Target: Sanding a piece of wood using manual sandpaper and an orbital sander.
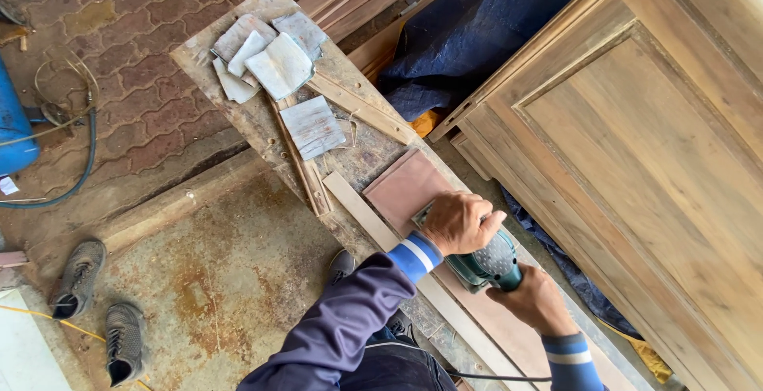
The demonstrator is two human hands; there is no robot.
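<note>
Green sander [486, 265] mostly hidden under left hand [459, 222] and right hand [534, 300].

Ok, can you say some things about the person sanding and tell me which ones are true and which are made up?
1. Both hands grip the sander: left hand on top, right hand on the handle. True.
2. The sander is green. True.
3. The sander rests on the big door. False: it sits on a reddish board on the bench.
4. Two shoes lie on the floor. True.
5. The sandpaper sheets lie on the floor. False: they lie on the bench.
</note>
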